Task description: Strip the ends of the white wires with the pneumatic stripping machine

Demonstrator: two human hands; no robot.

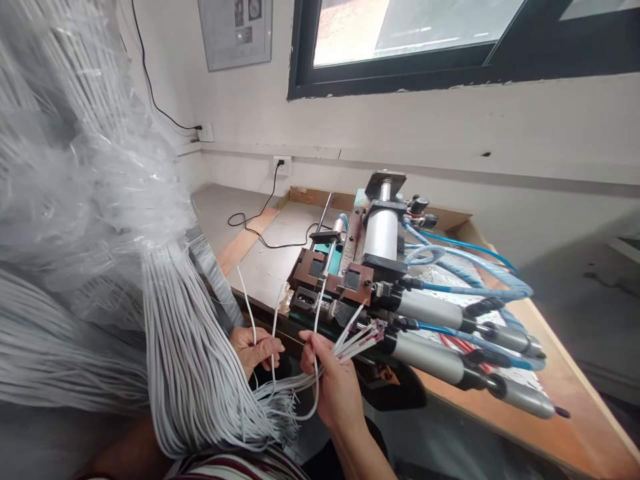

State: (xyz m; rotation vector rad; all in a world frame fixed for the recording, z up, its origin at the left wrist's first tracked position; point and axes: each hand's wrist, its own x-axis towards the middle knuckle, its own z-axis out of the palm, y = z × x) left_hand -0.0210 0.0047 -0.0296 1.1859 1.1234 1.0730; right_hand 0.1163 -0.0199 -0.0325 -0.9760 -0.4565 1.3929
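Observation:
My right hand (327, 373) is closed on several white cables (357, 343) whose stripped ends fan out with small reddish tips. One more white cable (320, 307) rises from between its thumb and finger, its upper end at the middle of the pneumatic machine (345, 267). To the left, my left hand (255, 350) pinches a white cable (246, 293) standing upright, and another upright cable (275, 320) runs by its fingertips. Below both hands lie the cut ends of a thick bundle of white cables (200, 373), which hangs from the upper left.
Clear plastic film (135, 180) wraps the hanging bundle. Silver air cylinders (430, 357) and blue air hoses (480, 287) stick out to the machine's right. A black power cord (265, 240) crosses the wooden bench (565, 407) behind. A window (400, 40) is above.

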